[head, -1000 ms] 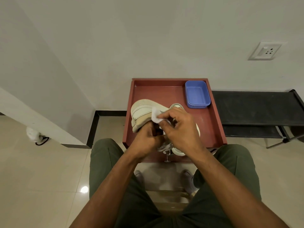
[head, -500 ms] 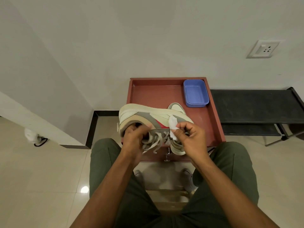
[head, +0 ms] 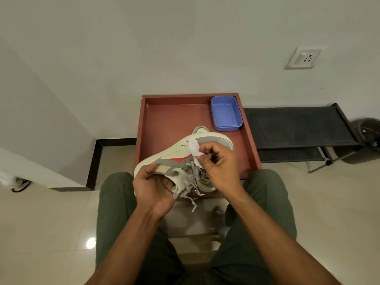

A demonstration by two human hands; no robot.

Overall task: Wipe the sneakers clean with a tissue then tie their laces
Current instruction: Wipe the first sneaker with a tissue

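Observation:
A cream and grey sneaker with a red mark is held on its side above the red tray. My left hand grips its heel end from below. Loose grey laces dangle between my hands. My right hand pinches a white tissue against the sneaker's side. A second sneaker lies in the tray behind the first, mostly hidden.
A blue plastic box sits in the tray's far right corner. A black mesh rack stands to the right against the wall. My knees in green trousers flank the tray's front edge. Tiled floor surrounds it.
The sneaker has been turned and tilted, toe now up to the right. My right hand moved up with the tissue along its side. My left hand shifted to under the heel.

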